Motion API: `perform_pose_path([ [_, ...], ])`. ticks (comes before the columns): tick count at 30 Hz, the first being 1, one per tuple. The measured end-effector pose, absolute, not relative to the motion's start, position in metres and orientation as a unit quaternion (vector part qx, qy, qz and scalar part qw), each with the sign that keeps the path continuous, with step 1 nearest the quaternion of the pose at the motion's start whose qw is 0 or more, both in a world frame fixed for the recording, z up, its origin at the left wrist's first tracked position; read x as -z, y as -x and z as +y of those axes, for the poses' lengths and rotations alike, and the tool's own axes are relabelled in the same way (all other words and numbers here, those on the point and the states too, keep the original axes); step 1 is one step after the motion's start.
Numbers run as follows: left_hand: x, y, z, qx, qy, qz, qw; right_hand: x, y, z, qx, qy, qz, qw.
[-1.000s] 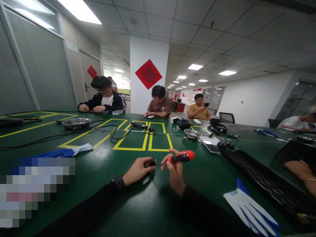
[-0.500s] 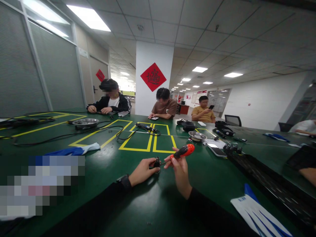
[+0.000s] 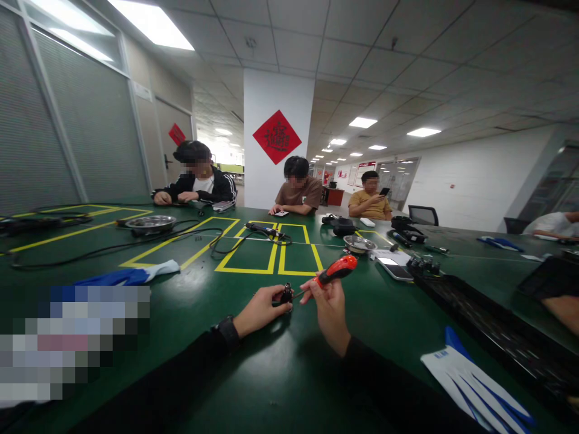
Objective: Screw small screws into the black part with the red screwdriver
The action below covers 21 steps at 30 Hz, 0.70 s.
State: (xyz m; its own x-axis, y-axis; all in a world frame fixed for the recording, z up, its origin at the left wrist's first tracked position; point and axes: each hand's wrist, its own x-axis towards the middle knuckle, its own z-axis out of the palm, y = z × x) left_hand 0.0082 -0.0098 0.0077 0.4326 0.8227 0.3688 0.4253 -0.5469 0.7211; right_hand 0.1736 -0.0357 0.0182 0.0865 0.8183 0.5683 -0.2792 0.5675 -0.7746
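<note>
A small black part (image 3: pixel 286 293) with a shiny top is pinched in the fingers of my left hand (image 3: pixel 262 311), low over the green table. My right hand (image 3: pixel 330 308) grips a screwdriver (image 3: pixel 337 270) by its red and black handle, which tilts up to the right. The thin shaft points left at the small part. Whether its tip touches the part is too small to tell. A dark band circles my left wrist.
On the green table (image 3: pixel 217 386) lie blue and white gloves (image 3: pixel 470 383), a long black tray (image 3: pixel 493 319), a phone (image 3: pixel 394 269), metal bowls (image 3: pixel 151 224), cables and another screwdriver-like tool (image 3: pixel 262 229). Several people sit around the far side.
The view has shifted slightly, so the surroundings sit a little further left and higher. Both hands keep their hold, and the screwdriver handle appears slightly lower in tilt.
</note>
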Motion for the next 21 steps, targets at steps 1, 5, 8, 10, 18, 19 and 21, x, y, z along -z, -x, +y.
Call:
perform_pose_path([
  [1, -0.0077, -0.0083, -0.0098, -0.363, -0.8, 0.387, 0.279, -0.0183, -0.1736, -0.0359, -0.394, 0.244, -0.55, 0.695],
  [5, -0.0072, -0.0081, -0.0103, -0.361, -0.802, 0.382, 0.283, -0.0198, -0.1734, -0.0374, -0.389, 0.242, -0.554, 0.695],
  [8, -0.0059, -0.0079, -0.0102, -0.358, -0.803, 0.393, 0.269, -0.0205, -0.173, -0.0389, -0.384, 0.242, -0.553, 0.699],
  [10, -0.0049, -0.0078, -0.0098, -0.352, -0.804, 0.4, 0.263, -0.0205, -0.1729, -0.0397, -0.382, 0.242, -0.551, 0.701],
  [18, -0.0046, -0.0065, -0.0093, -0.348, -0.804, 0.406, 0.259, -0.0194, -0.1736, -0.0413, -0.385, 0.253, -0.559, 0.69],
  [19, -0.0047, -0.0064, -0.0093, -0.349, -0.803, 0.406, 0.263, -0.0193, -0.1734, -0.0415, -0.386, 0.251, -0.559, 0.689],
  [21, -0.005, -0.0064, -0.0095, -0.352, -0.798, 0.405, 0.274, -0.0192, -0.1727, -0.0417, -0.383, 0.248, -0.558, 0.693],
])
